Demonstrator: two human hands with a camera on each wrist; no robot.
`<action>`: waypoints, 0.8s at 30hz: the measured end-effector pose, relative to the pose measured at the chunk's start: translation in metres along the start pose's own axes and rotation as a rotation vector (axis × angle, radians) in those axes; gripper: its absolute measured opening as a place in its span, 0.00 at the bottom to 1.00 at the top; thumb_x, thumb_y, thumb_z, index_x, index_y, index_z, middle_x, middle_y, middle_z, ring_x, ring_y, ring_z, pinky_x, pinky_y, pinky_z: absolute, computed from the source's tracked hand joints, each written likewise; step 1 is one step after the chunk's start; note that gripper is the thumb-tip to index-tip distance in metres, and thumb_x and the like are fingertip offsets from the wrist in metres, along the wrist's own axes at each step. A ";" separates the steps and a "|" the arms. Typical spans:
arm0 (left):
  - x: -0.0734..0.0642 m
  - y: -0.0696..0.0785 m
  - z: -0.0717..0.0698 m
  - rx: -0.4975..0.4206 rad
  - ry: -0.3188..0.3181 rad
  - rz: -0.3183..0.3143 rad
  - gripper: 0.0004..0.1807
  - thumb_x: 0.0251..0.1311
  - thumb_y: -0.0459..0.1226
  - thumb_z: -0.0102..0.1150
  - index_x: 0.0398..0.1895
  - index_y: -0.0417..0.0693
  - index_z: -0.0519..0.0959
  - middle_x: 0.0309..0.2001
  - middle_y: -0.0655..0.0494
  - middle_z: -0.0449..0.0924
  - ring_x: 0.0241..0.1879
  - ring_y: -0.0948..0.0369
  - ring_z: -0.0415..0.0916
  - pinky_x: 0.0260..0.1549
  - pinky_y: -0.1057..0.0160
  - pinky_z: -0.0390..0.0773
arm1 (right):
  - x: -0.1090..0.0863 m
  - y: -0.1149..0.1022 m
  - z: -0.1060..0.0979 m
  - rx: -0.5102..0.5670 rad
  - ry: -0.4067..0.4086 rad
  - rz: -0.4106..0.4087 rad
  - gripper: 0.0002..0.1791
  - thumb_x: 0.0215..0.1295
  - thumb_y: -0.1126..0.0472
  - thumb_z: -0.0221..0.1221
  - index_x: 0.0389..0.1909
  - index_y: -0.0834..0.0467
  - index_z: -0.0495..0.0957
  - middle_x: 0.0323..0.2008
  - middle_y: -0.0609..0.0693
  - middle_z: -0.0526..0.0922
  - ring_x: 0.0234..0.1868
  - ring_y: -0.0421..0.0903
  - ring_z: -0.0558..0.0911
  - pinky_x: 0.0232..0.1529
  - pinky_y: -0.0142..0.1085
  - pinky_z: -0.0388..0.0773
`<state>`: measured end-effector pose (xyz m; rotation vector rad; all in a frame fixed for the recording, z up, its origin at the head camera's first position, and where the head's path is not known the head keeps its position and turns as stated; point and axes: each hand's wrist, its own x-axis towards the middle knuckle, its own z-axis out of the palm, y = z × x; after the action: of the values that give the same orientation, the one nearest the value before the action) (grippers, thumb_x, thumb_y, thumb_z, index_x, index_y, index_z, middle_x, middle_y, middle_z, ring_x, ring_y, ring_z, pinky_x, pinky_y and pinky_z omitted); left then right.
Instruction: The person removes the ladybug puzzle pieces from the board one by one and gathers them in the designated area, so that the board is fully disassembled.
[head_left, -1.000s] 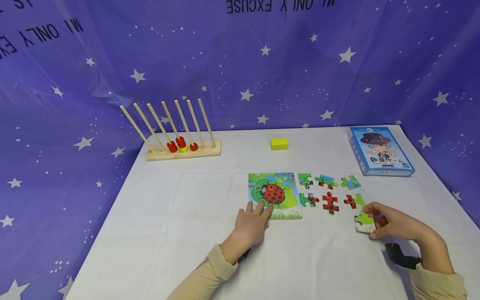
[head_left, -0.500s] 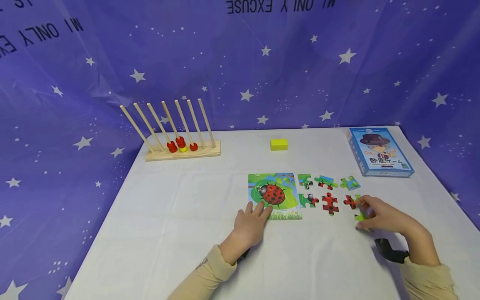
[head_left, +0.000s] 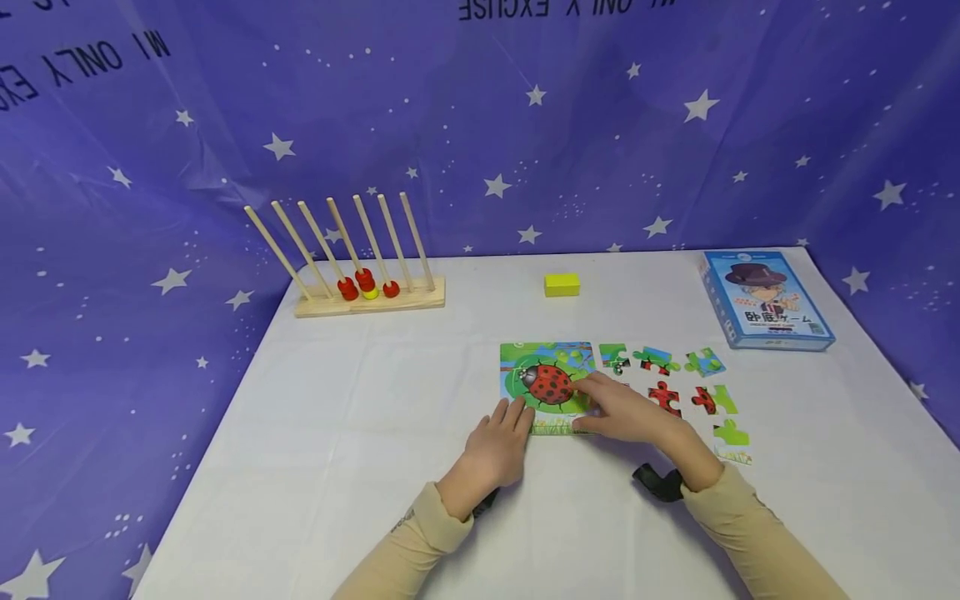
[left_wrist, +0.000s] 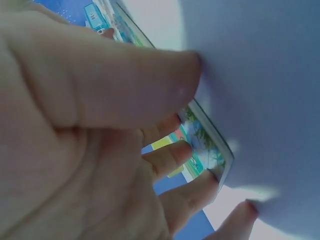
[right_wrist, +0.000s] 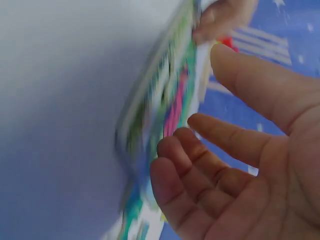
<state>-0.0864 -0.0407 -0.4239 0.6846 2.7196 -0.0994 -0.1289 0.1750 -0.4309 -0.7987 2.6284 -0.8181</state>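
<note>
A square ladybug picture board (head_left: 517, 358) lies on the white table. My left hand (head_left: 495, 446) rests on its lower left corner; in the left wrist view the straight fingers reach over the board (left_wrist: 216, 137). My right hand (head_left: 630, 412) hovers at the board's right side, fingers slightly bent and thumb apart. In the right wrist view, nothing sits between that thumb and the fingers, which come close to the blurred board (right_wrist: 145, 107). Several jigsaw pieces lie to the right, among them a red spotted piece (head_left: 663, 396) and a green piece (head_left: 732, 433). One piece is mostly hidden behind the right hand.
At the back left stands a wooden peg rack (head_left: 367, 304) with red and yellow beads. A yellow block (head_left: 562, 285) sits at the back middle and a blue card box (head_left: 768, 300) at the back right. A purple starred cloth (head_left: 450, 133) hangs behind the table.
My right hand has left the green piece at the lower right and moved left to the board. The left hand stays at the board's corner with its fingers closer together.
</note>
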 end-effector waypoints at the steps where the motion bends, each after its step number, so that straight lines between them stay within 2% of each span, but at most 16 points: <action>1: -0.001 0.000 -0.001 -0.006 -0.004 -0.001 0.29 0.63 0.35 0.45 0.67 0.47 0.53 0.68 0.51 0.49 0.67 0.53 0.47 0.57 0.57 0.60 | 0.003 -0.004 0.003 -0.016 -0.010 -0.003 0.29 0.56 0.54 0.62 0.56 0.64 0.69 0.45 0.54 0.72 0.39 0.45 0.74 0.38 0.40 0.72; 5: -0.002 0.000 -0.001 -0.003 -0.008 -0.003 0.29 0.63 0.36 0.46 0.67 0.45 0.53 0.68 0.50 0.49 0.67 0.53 0.46 0.58 0.60 0.59 | 0.011 -0.013 0.013 -0.062 -0.028 0.001 0.32 0.54 0.54 0.64 0.58 0.63 0.69 0.44 0.53 0.70 0.38 0.44 0.71 0.38 0.40 0.69; 12: -0.001 0.000 -0.003 0.004 -0.005 -0.008 0.30 0.62 0.36 0.47 0.67 0.46 0.54 0.67 0.51 0.50 0.66 0.54 0.48 0.57 0.60 0.60 | 0.012 -0.012 0.017 -0.081 0.011 -0.019 0.28 0.50 0.58 0.67 0.52 0.62 0.71 0.42 0.53 0.69 0.37 0.44 0.69 0.37 0.41 0.69; 19: -0.002 0.000 -0.005 -0.008 -0.025 -0.020 0.31 0.61 0.36 0.47 0.68 0.45 0.52 0.68 0.52 0.50 0.67 0.55 0.47 0.57 0.60 0.60 | 0.014 -0.011 0.019 0.002 0.016 -0.016 0.27 0.48 0.62 0.68 0.49 0.60 0.68 0.43 0.51 0.71 0.39 0.44 0.70 0.38 0.40 0.70; 24: -0.001 -0.001 -0.006 -0.008 -0.028 -0.019 0.31 0.61 0.36 0.47 0.68 0.45 0.52 0.68 0.52 0.50 0.67 0.55 0.47 0.57 0.60 0.60 | 0.015 -0.008 0.019 0.068 0.018 0.008 0.27 0.49 0.62 0.67 0.50 0.60 0.68 0.41 0.49 0.73 0.36 0.43 0.71 0.37 0.39 0.70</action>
<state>-0.0874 -0.0410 -0.4181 0.6498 2.6987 -0.1020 -0.1297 0.1528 -0.4427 -0.7663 2.6024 -0.9117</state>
